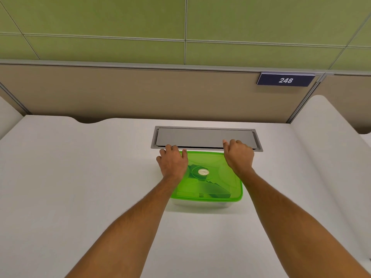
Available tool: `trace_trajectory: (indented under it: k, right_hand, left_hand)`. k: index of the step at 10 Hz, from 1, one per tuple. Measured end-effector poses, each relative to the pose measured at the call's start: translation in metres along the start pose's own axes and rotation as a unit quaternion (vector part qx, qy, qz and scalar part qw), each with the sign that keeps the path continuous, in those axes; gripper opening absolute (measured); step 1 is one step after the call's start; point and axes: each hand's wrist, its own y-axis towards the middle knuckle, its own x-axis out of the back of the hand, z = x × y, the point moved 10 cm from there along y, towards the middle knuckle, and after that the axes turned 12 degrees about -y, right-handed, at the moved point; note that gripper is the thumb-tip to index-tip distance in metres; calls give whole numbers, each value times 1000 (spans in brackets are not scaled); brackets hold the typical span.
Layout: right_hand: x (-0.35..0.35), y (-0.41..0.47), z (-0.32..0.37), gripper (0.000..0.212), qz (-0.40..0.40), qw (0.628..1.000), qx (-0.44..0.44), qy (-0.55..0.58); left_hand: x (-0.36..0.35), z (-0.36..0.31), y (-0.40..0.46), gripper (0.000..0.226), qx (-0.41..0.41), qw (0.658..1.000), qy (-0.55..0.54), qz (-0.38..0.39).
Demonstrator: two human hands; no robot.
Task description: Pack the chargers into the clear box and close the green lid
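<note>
Fingers [170, 149] of both hands press the level green lid's [212, 165] far corners.

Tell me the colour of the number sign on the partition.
Dark navy sign with white digits, head view.

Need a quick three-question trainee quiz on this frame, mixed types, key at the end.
1. True or false: the green lid lies on the clear box.
2. Where do the left hand and right hand press? A) near corners B) far corners C) lid centre
3. Fill in: dark shapes, probably the chargers, show through the ___.

Key: 1 true; 2 B; 3 lid
</note>
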Motion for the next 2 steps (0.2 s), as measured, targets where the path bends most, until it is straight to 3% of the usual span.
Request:
trace_trajectory:
  k: [2]
  right_hand:
    - [22, 4, -12, 51, -16, 999, 1, -37]
  left_hand:
    - [13, -22, 4, 49, -84, 996, 14, -1]
